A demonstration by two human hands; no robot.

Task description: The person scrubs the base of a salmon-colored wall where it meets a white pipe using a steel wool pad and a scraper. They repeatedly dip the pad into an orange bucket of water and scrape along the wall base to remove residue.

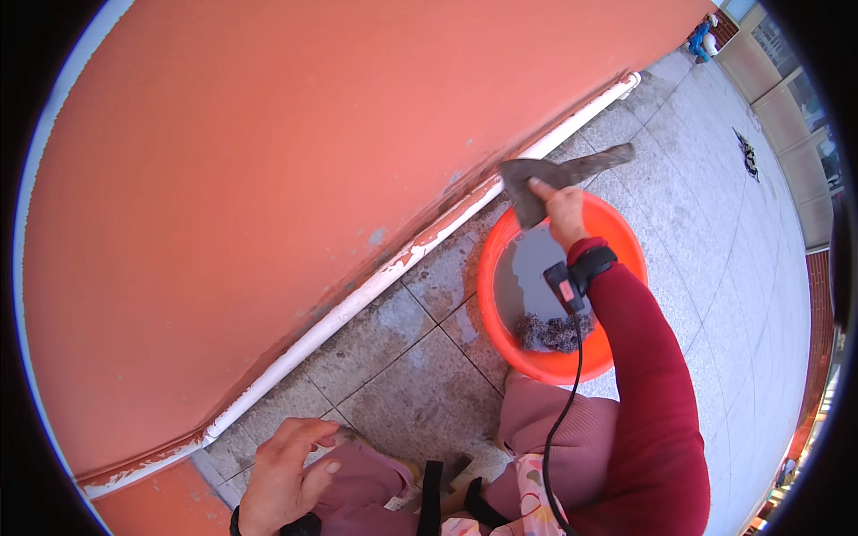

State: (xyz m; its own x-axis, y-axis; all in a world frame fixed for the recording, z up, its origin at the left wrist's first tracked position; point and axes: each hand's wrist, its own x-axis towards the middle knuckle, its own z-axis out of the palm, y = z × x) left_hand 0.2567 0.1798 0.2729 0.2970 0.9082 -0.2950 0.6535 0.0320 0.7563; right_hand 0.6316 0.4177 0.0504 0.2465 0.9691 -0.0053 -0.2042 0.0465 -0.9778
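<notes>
My right hand [566, 208] grips a dark grey-brown flat object [549, 173] above the far rim of an orange plastic basin [495, 335]. One end of the object is broad, and a narrow, handle-like arm points right; blur leaves it unclear whether it is a tool or a folded cloth. Grey, murky water [539, 281] lies in the basin, with a dark, curly scrubbing mesh [553, 333] at its near side. Over my left knee, my left hand [285, 469] hovers with nothing in it, thumb and fingers apart.
A white pipe [348, 305] with flaking paint runs along the foot of an orange wall [234, 201]. Stained stone tiles [429, 388] form the floor. A black cable [562, 415] hangs from my right wrist device. Far off are a dark object [746, 155] and a crouching person [702, 41].
</notes>
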